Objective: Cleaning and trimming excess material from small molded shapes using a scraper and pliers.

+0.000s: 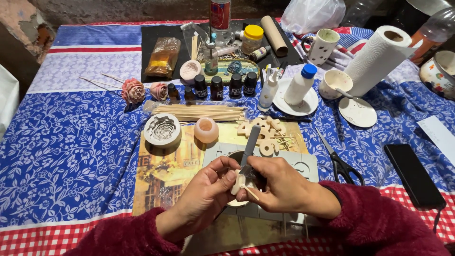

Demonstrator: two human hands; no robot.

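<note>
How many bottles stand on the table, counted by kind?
Small dark glass bottles with black caps: 6
White plastic squeeze bottles: 2
Tall clear plastic bottle with red label: 1
Small clear dropper bottle: 1
Total: 10

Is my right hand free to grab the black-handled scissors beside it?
Probably not yet: the right hand holds a grey tool against a small pale piece, though the black-handled scissors lie uncovered close beside it.

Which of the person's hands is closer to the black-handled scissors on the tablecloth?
The right hand is nearer: the scissors lie just beyond it on its outer side. The left hand is farther off, across the right hand from them.
</note>
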